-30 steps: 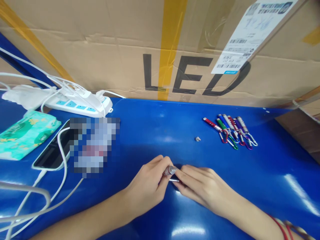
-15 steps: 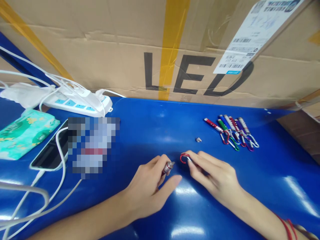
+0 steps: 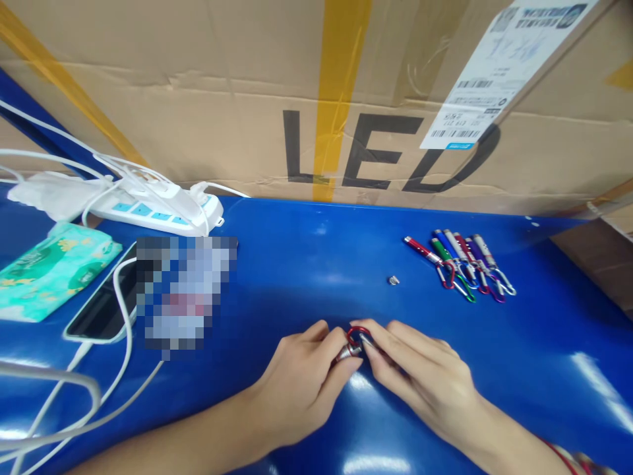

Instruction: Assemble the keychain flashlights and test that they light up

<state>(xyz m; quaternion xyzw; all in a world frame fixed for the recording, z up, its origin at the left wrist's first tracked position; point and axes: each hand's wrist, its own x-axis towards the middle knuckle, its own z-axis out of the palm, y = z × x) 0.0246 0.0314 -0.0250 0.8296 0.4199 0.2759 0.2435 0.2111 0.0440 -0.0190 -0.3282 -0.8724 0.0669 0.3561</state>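
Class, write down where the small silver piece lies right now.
In the head view, the small silver piece lies right of centre on the blue table, just beyond the right hand and left of the coloured tubes.

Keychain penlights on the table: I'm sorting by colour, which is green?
The green keychain penlight beside the leftmost red one: of these, it alone is green, carabiner included.

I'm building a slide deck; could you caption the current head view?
Left hand grips a small silvery cylinder, right hand a red carabiner clip at its tip, over a blue table.
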